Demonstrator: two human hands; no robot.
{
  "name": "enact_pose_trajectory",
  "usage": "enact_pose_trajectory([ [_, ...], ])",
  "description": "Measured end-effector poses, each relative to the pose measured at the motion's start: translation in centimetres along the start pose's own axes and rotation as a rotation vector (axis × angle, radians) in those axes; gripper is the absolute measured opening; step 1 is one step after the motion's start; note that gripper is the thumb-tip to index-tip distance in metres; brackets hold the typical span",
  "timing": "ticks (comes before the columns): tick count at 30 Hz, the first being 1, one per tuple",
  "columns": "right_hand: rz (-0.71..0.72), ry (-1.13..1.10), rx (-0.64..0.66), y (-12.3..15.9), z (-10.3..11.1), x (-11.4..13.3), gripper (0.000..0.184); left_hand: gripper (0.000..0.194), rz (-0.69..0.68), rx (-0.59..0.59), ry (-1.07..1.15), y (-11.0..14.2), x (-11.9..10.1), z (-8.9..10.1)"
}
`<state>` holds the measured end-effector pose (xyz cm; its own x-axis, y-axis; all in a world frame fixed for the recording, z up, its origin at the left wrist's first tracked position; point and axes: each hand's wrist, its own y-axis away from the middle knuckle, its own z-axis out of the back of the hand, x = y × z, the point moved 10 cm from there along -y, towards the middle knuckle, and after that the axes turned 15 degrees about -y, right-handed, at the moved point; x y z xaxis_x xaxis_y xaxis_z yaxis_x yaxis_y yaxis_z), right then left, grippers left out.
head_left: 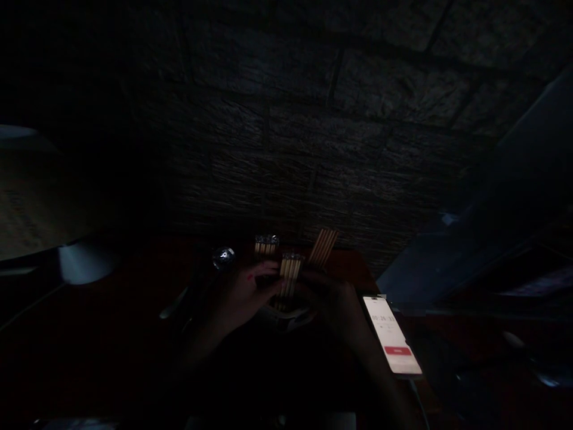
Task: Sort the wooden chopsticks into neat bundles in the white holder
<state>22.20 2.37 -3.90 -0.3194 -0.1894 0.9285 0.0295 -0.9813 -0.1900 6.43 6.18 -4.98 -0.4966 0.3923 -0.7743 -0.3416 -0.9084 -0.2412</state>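
The scene is very dark. My left hand point(244, 295) and my right hand point(335, 298) meet over a small bundle of pale wooden sticks point(290, 276), and both seem closed on it. A pale dish-like object point(286, 316) lies just under the hands. Two more stick bundles lie beyond on the dark red table: one with shiny tips point(266, 246) and one fanned out at a slant point(323, 246).
A lit phone point(391, 341) showing a timer lies to the right of my right hand, with a cable at its near end. A small shiny round object point(224, 258) sits at the left. A white lamp base point(85, 261) stands far left. Behind is a stone-pattern wall point(286, 119).
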Motion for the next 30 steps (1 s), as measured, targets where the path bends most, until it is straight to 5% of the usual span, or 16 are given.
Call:
enact_pose_trajectory([
  [11, -0.079, -0.133, 0.103, -0.9, -1.5, -1.3, 0.018, 0.025, -0.075, -0.017, -0.119, -0.5, 1.0, -0.6],
  [30, 0.003, 0.027, 0.114, -1.9, -1.6, -0.9, 0.013, 0.023, 0.026, 0.026, -0.108, -0.7, 1.6, -0.7],
])
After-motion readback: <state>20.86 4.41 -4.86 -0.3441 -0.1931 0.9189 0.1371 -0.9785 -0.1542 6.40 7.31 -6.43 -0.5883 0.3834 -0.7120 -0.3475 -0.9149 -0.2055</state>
